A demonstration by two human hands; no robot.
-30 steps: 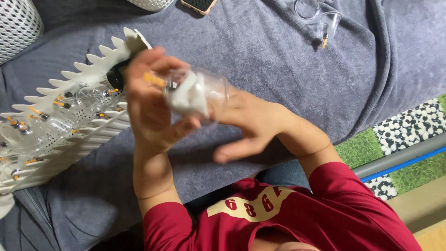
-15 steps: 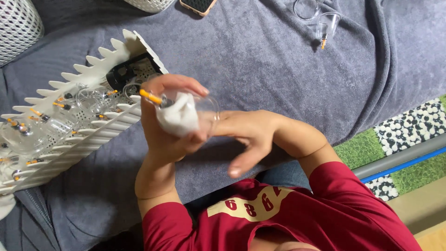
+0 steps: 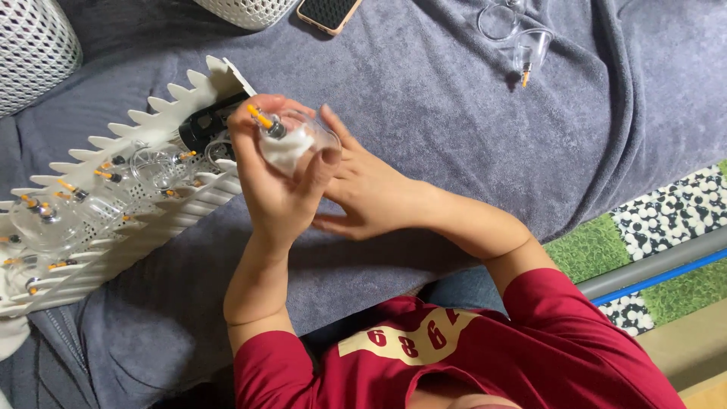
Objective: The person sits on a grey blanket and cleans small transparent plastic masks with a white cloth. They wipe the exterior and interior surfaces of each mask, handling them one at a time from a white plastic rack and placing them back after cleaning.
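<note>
while the left hand closes around a clear cup with a white cloth bunched against it, the right hand lies against the cup's right side, fingers spread and thumb pressing its wall. an orange-tipped valve projects from the cup toward the far left. the cup is held above a grey blanket, just right of a white toothed tray. more clear cups with orange valves lie in this tray. at the far edge, a phone rests on the blanket beside a white mesh basket; another mesh basket stands far left. two loose clear cups lie far right. green and pebbled mats border the blanket's right side.
</note>
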